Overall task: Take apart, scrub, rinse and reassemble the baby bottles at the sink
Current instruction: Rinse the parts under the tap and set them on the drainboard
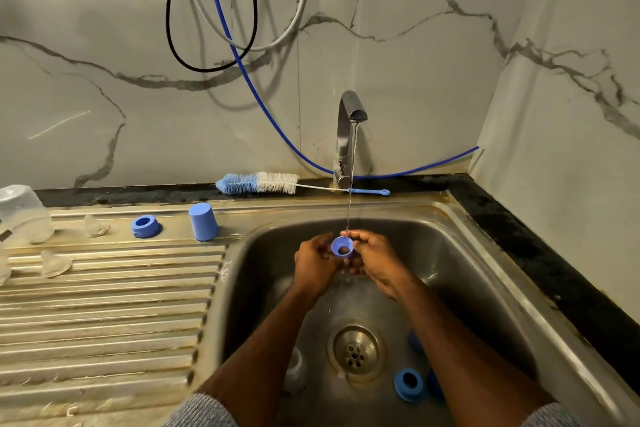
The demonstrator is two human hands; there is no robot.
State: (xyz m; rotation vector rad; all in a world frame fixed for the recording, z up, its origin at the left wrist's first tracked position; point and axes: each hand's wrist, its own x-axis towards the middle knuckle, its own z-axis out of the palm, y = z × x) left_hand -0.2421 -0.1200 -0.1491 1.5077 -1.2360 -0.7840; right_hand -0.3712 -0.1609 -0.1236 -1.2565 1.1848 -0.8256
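The blue collar ring (341, 247) is sitting directly between the two hands, over the sink (460, 274), right under the thin stream falling from the tap (348, 135). Its short axis is tilting up and towards the camera, so the open mouth is facing the head and the water is striking its far rim. The left hand (317, 262) is curling round its left side and the right hand (372, 258) is pinching its right rim; both are equally near. Another collar (409, 384) is lying on the sink floor, and a bottle brush (258, 183) is resting on the bench behind.
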